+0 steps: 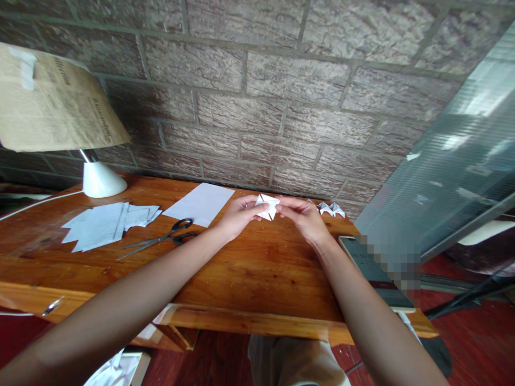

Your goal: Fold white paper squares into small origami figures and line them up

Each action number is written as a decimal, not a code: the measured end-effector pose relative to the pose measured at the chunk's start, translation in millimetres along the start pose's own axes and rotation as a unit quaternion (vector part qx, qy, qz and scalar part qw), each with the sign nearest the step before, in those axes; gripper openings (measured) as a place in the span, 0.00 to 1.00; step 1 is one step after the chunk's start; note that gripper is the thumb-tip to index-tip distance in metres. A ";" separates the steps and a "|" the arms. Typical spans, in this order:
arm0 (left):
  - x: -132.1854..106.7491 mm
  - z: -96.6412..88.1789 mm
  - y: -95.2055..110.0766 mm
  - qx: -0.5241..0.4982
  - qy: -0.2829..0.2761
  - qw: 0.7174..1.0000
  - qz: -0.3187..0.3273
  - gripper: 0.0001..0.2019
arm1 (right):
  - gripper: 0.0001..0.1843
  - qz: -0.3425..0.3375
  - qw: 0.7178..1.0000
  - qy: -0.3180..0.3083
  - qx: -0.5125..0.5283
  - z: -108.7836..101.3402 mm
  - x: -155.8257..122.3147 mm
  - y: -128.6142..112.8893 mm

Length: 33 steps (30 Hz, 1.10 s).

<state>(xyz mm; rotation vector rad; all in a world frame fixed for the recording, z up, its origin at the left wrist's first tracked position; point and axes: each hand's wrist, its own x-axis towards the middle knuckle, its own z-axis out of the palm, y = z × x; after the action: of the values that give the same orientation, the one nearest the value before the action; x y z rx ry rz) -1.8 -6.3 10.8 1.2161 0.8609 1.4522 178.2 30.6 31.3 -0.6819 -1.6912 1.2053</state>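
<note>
A small folded piece of white paper (266, 206) is held up over the far part of the wooden desk, between both hands. My left hand (241, 214) is closed on its left side, thumb lying across the front. At its right edge, my right hand (301, 215) pinches the paper with thumb and fingertips. Just beyond the right hand, small folded paper shapes (332, 209) stand on the desk near the wall. Nearest the left forearm lie open scissors (169, 236) with black handles, and behind them a flat white sheet (201, 203).
A pile of cut paper pieces (107, 225) lies on the desk's left, in front of a lamp (102, 179) with a newsprint shade. A tablet-like dark device (370, 268) rests along the right edge. A brick wall (261, 123) rises behind the desk (257, 279). Below is an open box with papers (120, 370).
</note>
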 end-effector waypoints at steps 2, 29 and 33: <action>-0.2 -0.2 0.1 0.019 -0.003 1.000 0.014 0.18 | 0.16 0.002 1.000 0.005 -0.003 -0.5 0.1 0.5; 0.0 -0.8 0.7 0.045 -0.014 0.998 0.033 0.17 | 0.17 0.015 1.000 0.010 0.005 2.1 -1.6 -5.8; 0.9 -1.1 -0.8 0.046 -0.011 0.998 0.030 0.18 | 0.15 0.018 1.000 0.008 0.009 1.3 -1.2 -5.2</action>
<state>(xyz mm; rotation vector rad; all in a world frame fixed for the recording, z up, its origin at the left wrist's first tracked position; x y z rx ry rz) -2.7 -5.1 10.0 1.3333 0.8909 1.4578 178.0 27.1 35.6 -0.7117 -1.6585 1.2356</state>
